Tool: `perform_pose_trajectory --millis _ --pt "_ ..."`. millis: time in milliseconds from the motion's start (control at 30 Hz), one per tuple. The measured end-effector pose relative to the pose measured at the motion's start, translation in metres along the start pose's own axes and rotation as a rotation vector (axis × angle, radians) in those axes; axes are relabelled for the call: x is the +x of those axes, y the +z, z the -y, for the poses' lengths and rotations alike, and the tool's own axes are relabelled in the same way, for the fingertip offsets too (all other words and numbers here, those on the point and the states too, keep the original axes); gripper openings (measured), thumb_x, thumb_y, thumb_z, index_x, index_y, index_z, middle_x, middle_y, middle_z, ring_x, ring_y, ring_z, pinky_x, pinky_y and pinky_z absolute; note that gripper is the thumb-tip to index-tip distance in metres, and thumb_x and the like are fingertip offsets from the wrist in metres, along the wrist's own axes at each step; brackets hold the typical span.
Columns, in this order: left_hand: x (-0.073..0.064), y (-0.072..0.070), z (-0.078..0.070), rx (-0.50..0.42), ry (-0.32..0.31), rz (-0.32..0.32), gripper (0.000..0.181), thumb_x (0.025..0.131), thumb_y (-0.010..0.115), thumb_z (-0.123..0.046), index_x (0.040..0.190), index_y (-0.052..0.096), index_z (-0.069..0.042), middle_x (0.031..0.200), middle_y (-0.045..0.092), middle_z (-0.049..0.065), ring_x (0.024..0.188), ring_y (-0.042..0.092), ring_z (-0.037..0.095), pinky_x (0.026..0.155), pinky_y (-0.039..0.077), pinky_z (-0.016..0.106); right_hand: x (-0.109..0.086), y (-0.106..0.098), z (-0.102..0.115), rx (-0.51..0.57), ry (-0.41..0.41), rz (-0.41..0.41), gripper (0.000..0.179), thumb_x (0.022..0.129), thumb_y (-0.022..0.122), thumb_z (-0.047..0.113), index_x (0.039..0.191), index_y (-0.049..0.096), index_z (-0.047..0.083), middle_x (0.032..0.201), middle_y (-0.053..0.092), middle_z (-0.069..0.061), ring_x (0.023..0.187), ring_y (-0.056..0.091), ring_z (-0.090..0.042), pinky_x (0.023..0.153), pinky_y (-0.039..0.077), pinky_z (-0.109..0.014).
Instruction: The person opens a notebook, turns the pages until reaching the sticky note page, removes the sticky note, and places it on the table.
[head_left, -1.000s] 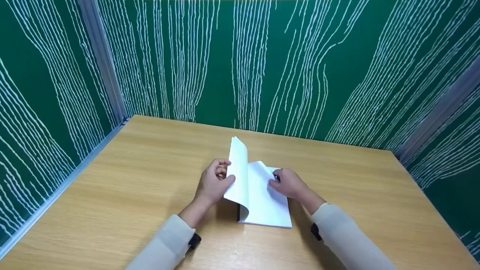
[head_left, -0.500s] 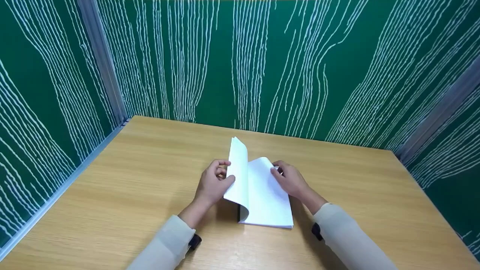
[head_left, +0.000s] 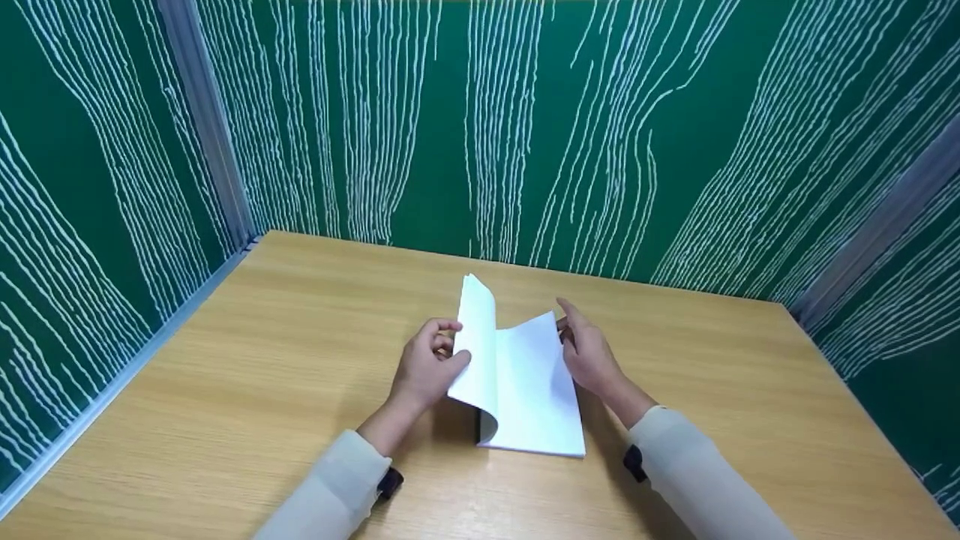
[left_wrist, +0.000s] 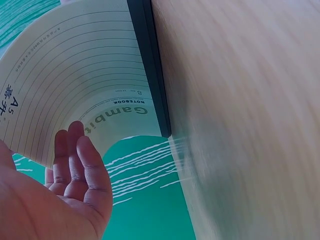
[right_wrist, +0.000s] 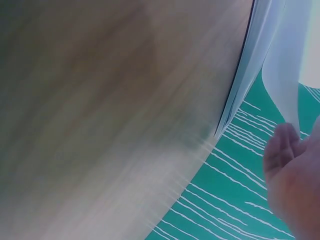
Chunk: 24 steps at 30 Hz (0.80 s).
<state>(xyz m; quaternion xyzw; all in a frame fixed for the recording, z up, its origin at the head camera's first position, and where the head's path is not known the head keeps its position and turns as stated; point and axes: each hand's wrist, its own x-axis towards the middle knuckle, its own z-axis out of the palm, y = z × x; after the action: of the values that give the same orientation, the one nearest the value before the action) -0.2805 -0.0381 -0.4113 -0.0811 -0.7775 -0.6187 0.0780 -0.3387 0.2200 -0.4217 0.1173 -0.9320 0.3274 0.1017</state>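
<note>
A white notebook (head_left: 534,420) lies at the middle of the wooden table (head_left: 262,360). My left hand (head_left: 429,366) pinches its turned-up cover (head_left: 477,337) between thumb and fingers, holding it curled upright. The left wrist view shows that lined cover (left_wrist: 75,75), printed "NOTEBOOK", the dark spine (left_wrist: 152,65) and my left fingers (left_wrist: 75,160) against it. My right hand (head_left: 586,352) stands with straight fingers behind the right edge of a raised page (head_left: 534,341). In the right wrist view a fingertip (right_wrist: 280,150) touches the lifted page (right_wrist: 285,55) above the page stack (right_wrist: 245,75).
Green walls with white wavy lines (head_left: 525,135) enclose the table on the left, back and right. A metal strip (head_left: 112,390) runs along the left edge. Bare wood surrounds the notebook on all sides.
My right hand has gone from resting on the top page to lifting its right edge up and leftward, fingers straightening. The left hand and the held cover have stayed put.
</note>
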Motion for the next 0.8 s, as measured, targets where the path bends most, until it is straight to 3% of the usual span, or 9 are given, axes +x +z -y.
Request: perform_pose_trajectory --millis 200,367,533,800 --pt "0.0002 -0.0003 -0.0001 0.009 0.006 -0.002 0.034 0.075 0.061 -0.021 0.107 0.05 -0.022 0.074 0.058 0.001 0.069 0.052 0.017 0.064 0.045 0.028 -0.0008 0.0032 -0.001 0.081 -0.007 -0.011 0.043 0.089 0.042 0.011 0.128 0.038 0.028 0.095 0.058 0.0 0.084 0.053 -0.013 0.078 0.047 -0.032" --pt "0.0011 -0.001 -0.0002 0.001 0.007 -0.003 0.033 0.075 0.061 -0.02 0.107 0.051 -0.022 0.074 0.058 0.002 0.07 0.052 0.017 0.065 0.045 0.027 -0.0005 0.0046 -0.0006 0.104 -0.02 0.034 0.027 0.088 0.044 0.014 0.113 0.054 0.02 0.096 0.06 -0.001 0.082 0.053 -0.014 0.072 0.047 -0.03" --pt "0.0012 -0.0015 -0.0015 -0.013 -0.006 -0.004 0.033 0.074 0.061 -0.019 0.106 0.051 -0.021 0.075 0.058 0.001 0.069 0.052 0.017 0.064 0.044 0.027 0.0014 0.004 -0.0011 0.134 -0.085 0.102 0.023 0.088 0.044 0.014 0.105 0.06 0.013 0.097 0.062 -0.004 0.081 0.054 -0.015 0.072 0.046 -0.031" --pt "0.0014 -0.0004 -0.0007 -0.004 -0.029 -0.009 0.034 0.074 0.061 -0.02 0.106 0.051 -0.023 0.076 0.057 0.001 0.071 0.052 0.017 0.063 0.045 0.027 -0.0005 0.005 -0.0014 0.161 -0.005 0.273 0.033 0.087 0.043 0.002 0.106 0.058 0.024 0.103 0.06 0.001 0.085 0.057 -0.016 0.074 0.048 -0.03"
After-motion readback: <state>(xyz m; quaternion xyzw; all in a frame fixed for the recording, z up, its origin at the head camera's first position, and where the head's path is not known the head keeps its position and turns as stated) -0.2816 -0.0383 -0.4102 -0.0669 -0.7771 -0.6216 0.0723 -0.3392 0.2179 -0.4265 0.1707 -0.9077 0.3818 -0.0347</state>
